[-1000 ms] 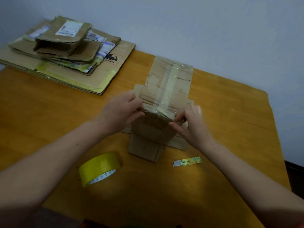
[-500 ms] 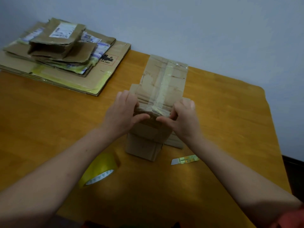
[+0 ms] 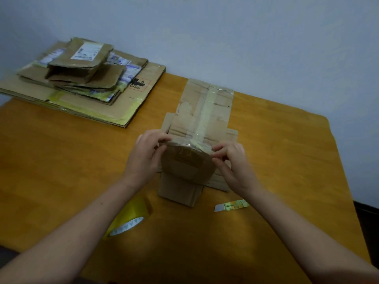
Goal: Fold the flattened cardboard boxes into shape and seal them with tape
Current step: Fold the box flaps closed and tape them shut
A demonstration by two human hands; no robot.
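One wide-angle camera rides on the person's head, looking forward and down across the wooden counter (image 3: 61, 171) toward the pale wall (image 3: 246, 37), close above the left hand (image 3: 145, 158) and right hand (image 3: 233, 167).

A wooden table (image 3: 287, 160) stands against a plain pale wall (image 3: 225, 33).

My forearms reach forward, left hand (image 3: 146, 158) and right hand (image 3: 235, 165) curled, both pinching the box (image 3: 184, 171) top edge.

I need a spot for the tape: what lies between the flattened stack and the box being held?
Only bare table lies between the stack and the box, as the head view shows.
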